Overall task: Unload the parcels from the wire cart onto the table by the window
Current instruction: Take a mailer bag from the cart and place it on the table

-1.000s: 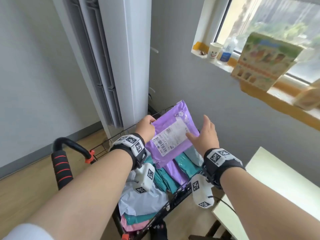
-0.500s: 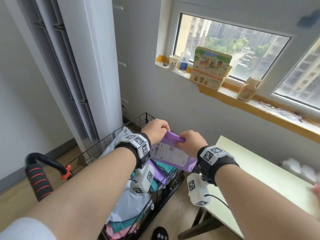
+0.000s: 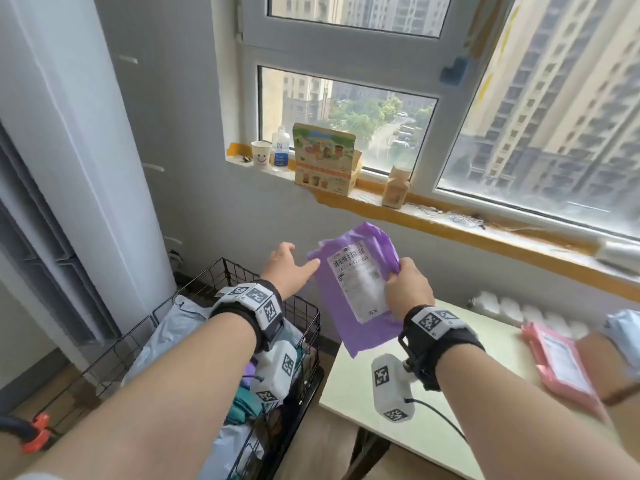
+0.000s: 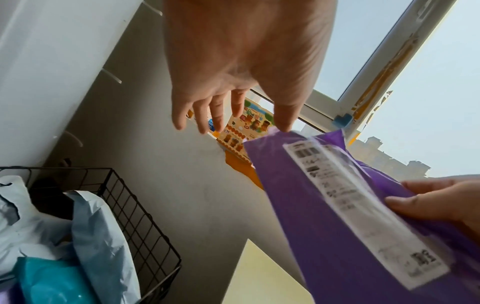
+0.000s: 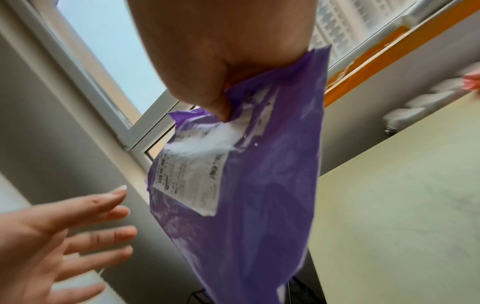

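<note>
Purple parcel (image 3: 358,289) hangs in the air above the near corner of the table (image 3: 446,403), between the cart (image 3: 304,317) and the window, its white label (image 3: 360,278) facing the camera. Right hand (image 3: 408,287) grips its upper right edge, fingers (image 5: 221,107) and thumb pinched tight on the plastic. Left hand (image 3: 285,270) is spread flat with straight fingers (image 4: 215,117), holding nothing; its thumb tip is at the parcel's upper left corner. More parcels, grey and teal, lie in the cart. A pink parcel (image 3: 561,365) lies on the table's far right.
</note>
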